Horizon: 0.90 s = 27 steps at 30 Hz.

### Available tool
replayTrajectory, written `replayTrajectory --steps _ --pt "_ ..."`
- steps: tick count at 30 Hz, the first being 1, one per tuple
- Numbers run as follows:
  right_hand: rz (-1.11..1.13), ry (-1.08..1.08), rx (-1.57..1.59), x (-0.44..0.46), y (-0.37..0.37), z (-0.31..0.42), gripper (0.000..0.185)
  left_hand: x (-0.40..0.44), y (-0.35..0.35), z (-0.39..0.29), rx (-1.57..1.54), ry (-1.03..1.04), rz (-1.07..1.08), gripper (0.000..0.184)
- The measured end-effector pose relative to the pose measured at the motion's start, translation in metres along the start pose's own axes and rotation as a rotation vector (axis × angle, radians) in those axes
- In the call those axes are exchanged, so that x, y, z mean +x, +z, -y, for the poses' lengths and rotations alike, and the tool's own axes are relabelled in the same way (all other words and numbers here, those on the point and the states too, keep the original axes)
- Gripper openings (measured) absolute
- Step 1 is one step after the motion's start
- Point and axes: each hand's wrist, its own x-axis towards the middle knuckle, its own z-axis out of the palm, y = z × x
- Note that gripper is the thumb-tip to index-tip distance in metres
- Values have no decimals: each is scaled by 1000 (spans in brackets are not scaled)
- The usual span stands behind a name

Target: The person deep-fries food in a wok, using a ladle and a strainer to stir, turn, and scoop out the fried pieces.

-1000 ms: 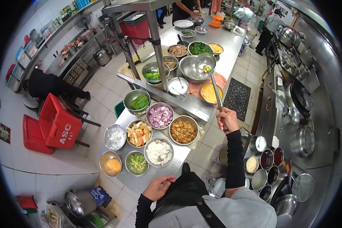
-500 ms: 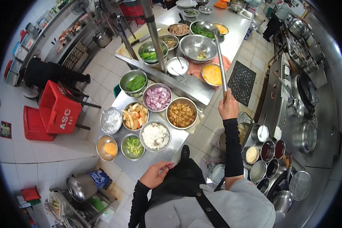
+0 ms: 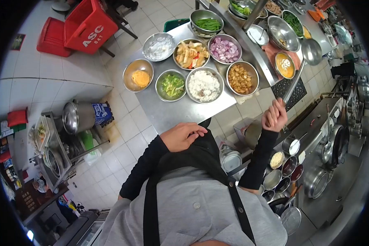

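My right hand (image 3: 274, 116) is wrapped round the handle end of a long metal ladle (image 3: 293, 86). The ladle's round bowl (image 3: 311, 52) hangs beyond, to the right of a small bowl of yellow liquid (image 3: 284, 65) with pale patches on it. My left hand (image 3: 183, 137) rests in front of my waist with loosely bent fingers and nothing in it. Nearest to it, at the table's front edge, are a bowl of white crumbly food (image 3: 205, 85) and a bowl of chopped greens (image 3: 172, 85). A bowl of brown fried pieces (image 3: 242, 78) stands to the right.
Bowls of sliced purple onion (image 3: 224, 49), green beans (image 3: 207, 23) and orange shreds (image 3: 140, 78) share the steel table (image 3: 156, 112). A large steel bowl (image 3: 283, 35) stands behind the ledge. Sauce pots (image 3: 289, 159) and a stove with woks (image 3: 336, 143) lie to my right.
My view has turned and shifted, so the bowls appear higher and further right. The ladle's bowl has swung to the right, away from the large steel bowl. My left hand has come nearer my middle.
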Motion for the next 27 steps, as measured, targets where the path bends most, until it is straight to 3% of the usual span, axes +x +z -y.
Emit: replayTrajectory --steps 1,4,9,14,22,27 --pt "146 19 249 -15 5 -14 14 -7 -6 6 -11 -6 1 28" --pt "266 -20 515 -67 26 -50 14 -28 -13 23 -35 -1 45 28" --pt "255 -148 567 -162 55 -113 16 -58 -28 58 12 81 228 28" --pt "167 -386 337 -287 90 -180 15 -90 -24 86 89 244 520 29" --pt "140 -803 269 -466 150 -267 15 -149 33 50 189 458 972 28" --pt "-299 -1060 6 -583 174 -350 15 -209 104 32 276 506 1298 28"
